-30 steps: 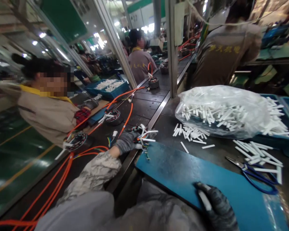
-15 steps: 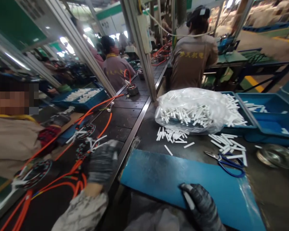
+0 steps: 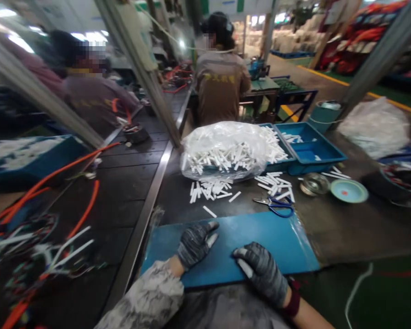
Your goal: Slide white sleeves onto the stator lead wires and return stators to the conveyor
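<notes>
My left hand [image 3: 196, 244], in a grey striped glove with pale fingertips, is over the left half of a blue board [image 3: 226, 228]. Its thumb and forefinger are apart, with nothing seen between them. My right hand [image 3: 262, 272], gloved alike, is at the board's near edge, fingers loosely bent and thumb a little apart; I see nothing in it. Beyond the board lie loose short white tubes [image 3: 210, 189] and a second heap of white tubes [image 3: 276, 185]. Blue-handled scissors [image 3: 281, 205] lie at the board's far right corner.
A clear plastic bag of white tubes [image 3: 226, 151] stands behind, beside a blue bin [image 3: 315, 155]. A metal dish [image 3: 314, 183] and a pale green bowl [image 3: 349, 190] sit right. Left, past a metal rail [image 3: 150, 196], orange cables [image 3: 84, 210] and wound coils lie on the line. Co-workers sit beyond.
My left hand has come off the coils and cables on the line, moving right over the blue board. The view has swung right. My right hand stays by the board's near edge.
</notes>
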### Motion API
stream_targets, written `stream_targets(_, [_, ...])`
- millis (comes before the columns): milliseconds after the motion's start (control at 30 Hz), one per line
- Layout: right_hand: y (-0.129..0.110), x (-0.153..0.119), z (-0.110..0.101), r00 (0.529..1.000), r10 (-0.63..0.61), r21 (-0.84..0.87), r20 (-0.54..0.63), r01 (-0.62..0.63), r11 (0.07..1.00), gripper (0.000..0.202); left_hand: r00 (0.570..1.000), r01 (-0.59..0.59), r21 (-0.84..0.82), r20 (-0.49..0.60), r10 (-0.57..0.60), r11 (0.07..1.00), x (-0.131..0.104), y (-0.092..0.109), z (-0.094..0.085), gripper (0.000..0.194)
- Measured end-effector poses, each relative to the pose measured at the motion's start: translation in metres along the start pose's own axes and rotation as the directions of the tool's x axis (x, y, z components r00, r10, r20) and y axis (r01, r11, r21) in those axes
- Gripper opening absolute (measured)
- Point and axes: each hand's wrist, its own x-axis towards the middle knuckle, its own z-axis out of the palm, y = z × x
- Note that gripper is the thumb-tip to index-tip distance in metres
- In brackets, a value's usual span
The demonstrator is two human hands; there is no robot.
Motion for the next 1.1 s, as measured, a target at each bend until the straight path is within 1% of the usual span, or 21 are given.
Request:
stream_targets(133, [0.0, 0.006, -0.01, 0.996, 0.084, 0.161, 0.023, -0.086, 0.983, 0.017, 0.997, -0.073, 0.031, -0.036, 0.074, 0.997, -0.002, -0.008, 0.002, 0.028])
stream_targets(167, [0.001, 0.008, -0.015, 0.993, 0.115, 0.187, 0.003, -0.113, 0.976, 0.016, 0.995, -0.082, 0.036, -0.048, 0.084, 0.996, -0.002, -0.01, 0.003, 0.029])
stream_targets(233, [0.008, 0.011, -0.027, 0.978, 0.19, 0.207, -0.084, -0.169, 0.964, 0.016, 0.993, -0.091, 0.041, -0.068, 0.094, 0.995, -0.002, -0.012, 0.007, 0.031])
stream_targets(300, [0.018, 0.013, -0.039, 0.935, 0.303, 0.223, -0.185, -0.26, 0.939, 0.014, 0.993, -0.092, 0.037, -0.071, 0.095, 0.995, -0.002, -0.013, 0.01, 0.033])
stream_targets(367, [0.029, 0.014, -0.049, 0.854, 0.442, 0.249, -0.275, -0.381, 0.891, 0.012, 0.993, -0.095, 0.029, -0.069, 0.097, 0.995, -0.002, -0.014, 0.01, 0.033])
stream_targets(400, [0.035, 0.014, -0.052, 0.812, 0.498, 0.26, -0.304, -0.433, 0.863, 0.013, 0.993, -0.099, 0.023, -0.067, 0.101, 0.995, -0.002, -0.014, 0.01, 0.032])
stream_targets(433, [0.039, 0.014, -0.053, 0.783, 0.537, 0.264, -0.315, -0.471, 0.842, 0.015, 0.993, -0.103, 0.017, -0.063, 0.104, 0.995, -0.001, -0.014, 0.01, 0.031])
stream_targets(467, [0.042, 0.014, -0.053, 0.775, 0.554, 0.257, -0.304, -0.494, 0.831, 0.018, 0.993, -0.106, 0.01, -0.059, 0.106, 0.994, 0.0, -0.014, 0.009, 0.03])
stream_targets(500, [0.045, 0.013, -0.051, 0.789, 0.552, 0.238, -0.27, -0.501, 0.832, 0.02, 0.993, -0.107, 0.004, -0.054, 0.107, 0.994, 0.0, -0.013, 0.007, 0.029])
stream_targets(567, [0.047, 0.013, -0.045, 0.857, 0.49, 0.157, -0.16, -0.468, 0.87, 0.02, 0.994, -0.105, -0.012, -0.04, 0.104, 0.994, 0.002, -0.011, 0.005, 0.028])
stream_targets(633, [0.046, 0.013, -0.039, 0.919, 0.387, 0.035, -0.07, -0.386, 0.922, 0.02, 0.994, -0.102, -0.024, -0.037, 0.101, 0.994, 0.002, -0.009, 0.002, 0.027])
stream_targets(700, [0.046, 0.013, -0.035, 0.951, 0.307, -0.078, -0.041, -0.309, 0.948, 0.021, 0.994, -0.101, -0.029, -0.044, 0.1, 0.994, 0.003, -0.007, 0.001, 0.027])
stream_targets(800, [0.047, 0.012, -0.033, 0.964, 0.262, -0.15, -0.049, -0.267, 0.952, 0.02, 0.995, -0.092, -0.023, -0.043, 0.091, 0.995, 0.003, -0.006, 0.0, 0.027])
stream_targets(1000, [0.047, 0.011, -0.035, 0.966, 0.255, -0.181, -0.039, -0.257, 0.949, 0.02, 0.999, -0.037, -0.004, 0.037, 0.037, 0.999, 0.001, -0.008, 0.002, 0.027])
stream_targets(1100, [0.047, 0.011, -0.034, 0.967, 0.249, -0.184, -0.05, -0.254, 0.95, 0.021, 0.997, -0.029, 0.005, 0.066, 0.029, 1.0, 0.0, -0.008, 0.002, 0.028])
